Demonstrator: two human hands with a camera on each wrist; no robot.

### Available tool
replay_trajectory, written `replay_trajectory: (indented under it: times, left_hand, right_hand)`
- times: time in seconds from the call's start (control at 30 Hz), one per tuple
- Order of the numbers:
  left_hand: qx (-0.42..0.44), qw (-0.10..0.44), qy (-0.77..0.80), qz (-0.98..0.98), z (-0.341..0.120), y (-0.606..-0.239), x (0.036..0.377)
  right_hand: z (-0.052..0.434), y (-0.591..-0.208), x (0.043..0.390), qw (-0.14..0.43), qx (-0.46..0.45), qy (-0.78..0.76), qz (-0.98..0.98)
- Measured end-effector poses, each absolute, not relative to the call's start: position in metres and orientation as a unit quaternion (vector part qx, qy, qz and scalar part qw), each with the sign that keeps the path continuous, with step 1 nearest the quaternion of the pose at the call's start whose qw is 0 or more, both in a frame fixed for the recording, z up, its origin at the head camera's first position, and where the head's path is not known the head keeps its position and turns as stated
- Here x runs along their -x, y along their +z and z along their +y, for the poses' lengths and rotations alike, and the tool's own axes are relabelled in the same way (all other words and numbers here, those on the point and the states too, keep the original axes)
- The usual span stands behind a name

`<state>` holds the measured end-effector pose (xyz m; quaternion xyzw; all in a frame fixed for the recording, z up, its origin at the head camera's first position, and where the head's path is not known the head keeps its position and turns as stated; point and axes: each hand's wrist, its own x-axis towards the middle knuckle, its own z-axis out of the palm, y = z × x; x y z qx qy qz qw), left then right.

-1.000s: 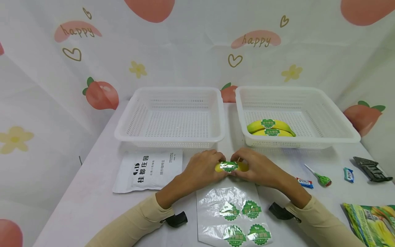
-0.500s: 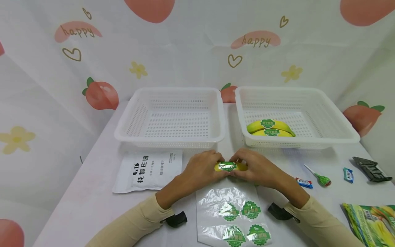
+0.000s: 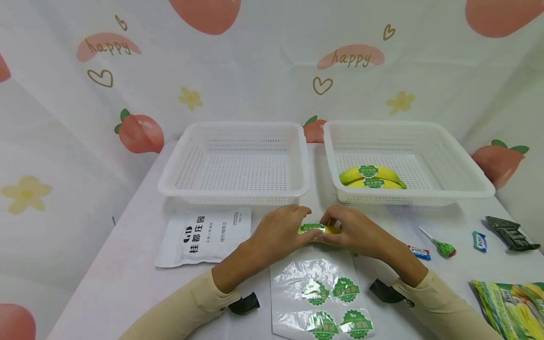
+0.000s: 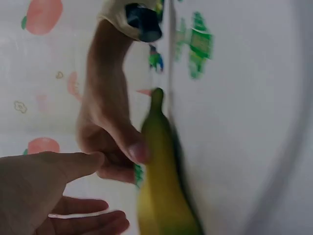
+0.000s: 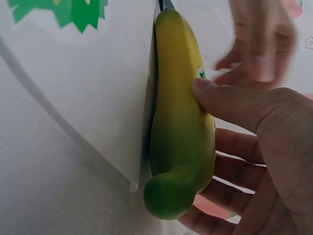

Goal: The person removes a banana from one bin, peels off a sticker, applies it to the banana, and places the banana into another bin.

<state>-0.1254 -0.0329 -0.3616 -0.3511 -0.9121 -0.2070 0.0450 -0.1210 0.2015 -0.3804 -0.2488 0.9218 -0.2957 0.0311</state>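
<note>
A yellow banana (image 5: 178,117) with green ends lies over the top of a clear sticker sheet (image 3: 291,295). On its upper side sits a green-and-white sticker (image 3: 311,228). My right hand (image 3: 354,231) grips the banana, its thumb on the near side by the sticker and its fingers along the far side. Beside the sticker, my left hand (image 3: 280,231) has its fingers loosely extended and holds nothing. In the left wrist view, the left thumb and fingers are apart from the banana (image 4: 161,181). Several green stickers (image 3: 346,289) remain on the sheet.
Two white baskets (image 3: 233,192) stand behind the hands; the right one contains two stickered bananas (image 3: 374,174). A white coffee pouch (image 3: 204,236) lies left. Rightward are a lollipop (image 3: 444,248), small candies (image 3: 420,252), a black wrapper (image 3: 512,233) and a green bag (image 3: 510,307).
My left hand has let go of the banana, its fingers lifting and straightening beside the sticker. The right hand keeps its grip, and the banana has barely shifted.
</note>
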Motion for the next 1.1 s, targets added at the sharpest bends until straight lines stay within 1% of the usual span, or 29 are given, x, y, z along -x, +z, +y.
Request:
replay_trajectory:
  times: [0.17,0.27,0.4,0.6,0.87,1.0,1.1]
  left_hand:
    - [0.407,0.067,-0.279,-0.867,-0.015,-0.344,0.129]
    - [0.416,0.075,-0.325,-0.846,-0.001,-0.338,0.137]
    - [0.389,0.048,-0.361,-0.846,0.018,-0.335,0.149]
    - [0.338,0.009,-0.371,-0.865,0.039,-0.338,0.162]
    - [0.310,0.022,-0.407,-0.859,0.043,-0.351,0.166]
    - [0.293,0.013,-0.400,-0.868,0.043,-0.354,0.167]
    - [0.290,0.011,-0.395,-0.872,0.043,-0.354,0.167]
  right_hand:
    - [0.200,-0.380,0.121,0.035,0.249,-0.302,0.920]
    - [0.200,-0.380,0.122,0.047,0.241,-0.311,0.918]
    - [0.202,-0.381,0.123,0.063,0.233,-0.330,0.912]
    - [0.204,-0.383,0.123,0.077,0.234,-0.346,0.905]
    - [0.211,-0.373,0.125,0.119,0.248,-0.321,0.906]
    - [0.219,-0.365,0.125,0.138,0.253,-0.301,0.909]
    - [0.228,-0.351,0.122,0.147,0.247,-0.288,0.913]
